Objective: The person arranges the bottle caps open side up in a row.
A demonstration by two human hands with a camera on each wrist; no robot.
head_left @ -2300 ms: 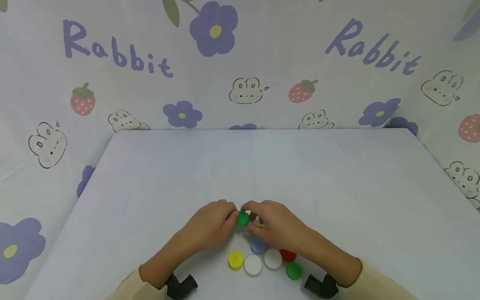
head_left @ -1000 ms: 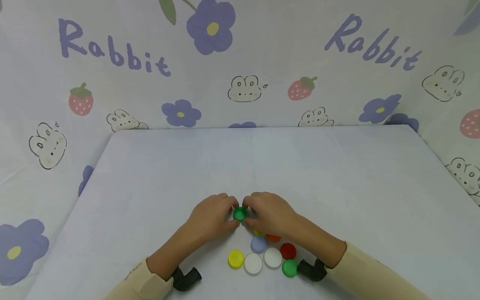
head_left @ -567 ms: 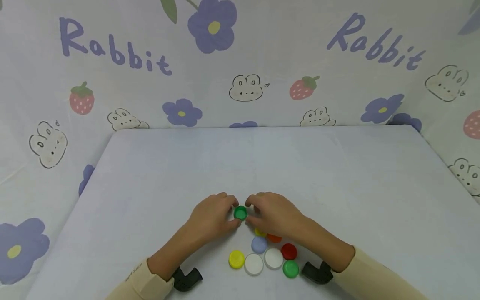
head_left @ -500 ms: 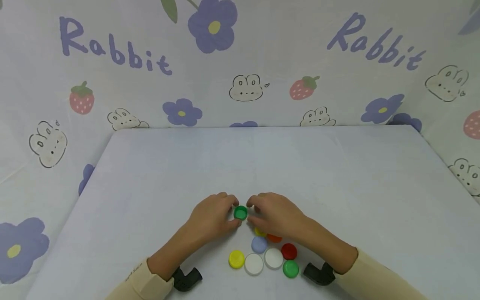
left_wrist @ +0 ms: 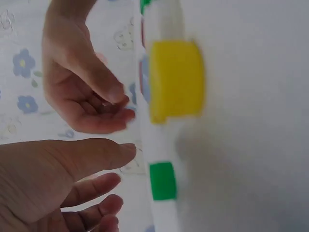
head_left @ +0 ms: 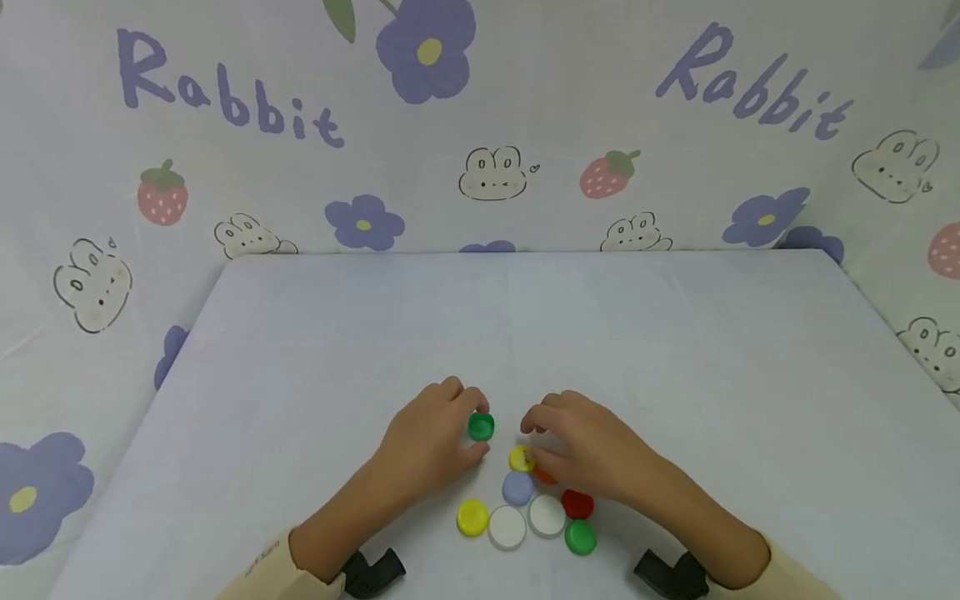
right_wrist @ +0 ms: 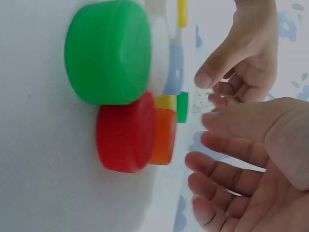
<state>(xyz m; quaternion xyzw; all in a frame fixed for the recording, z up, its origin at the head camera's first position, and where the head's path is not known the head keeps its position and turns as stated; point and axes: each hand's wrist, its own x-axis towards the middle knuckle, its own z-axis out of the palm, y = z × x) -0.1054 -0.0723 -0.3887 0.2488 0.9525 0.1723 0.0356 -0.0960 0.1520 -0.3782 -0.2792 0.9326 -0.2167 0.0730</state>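
A small green bottle cap (head_left: 481,427) sits hollow side up on the white table, in front of the other caps. My left hand (head_left: 427,437) is just left of it, thumb and fingers relaxed and spread; in the left wrist view the fingers stand apart from the green cap (left_wrist: 162,181). On the other side, my right hand (head_left: 588,446) hovers over a yellow cap (head_left: 519,457) with a dark mark and an orange cap (head_left: 545,476), partly hiding both. Its loosely bent fingers hold nothing, as the right wrist view shows.
Nearer the person lie a light-blue cap (head_left: 517,488), a red cap (head_left: 577,503), a second green cap (head_left: 581,537), a plain yellow cap (head_left: 472,517) and two white caps, one at the left (head_left: 507,527) and one at the right (head_left: 547,516). Patterned cloth (head_left: 555,108) hangs behind the table.
The green cap, earlier held between both hands, now stands on the table hollow side up. The hands have let go; the right hand has drawn away to the right, and the left has loosened.
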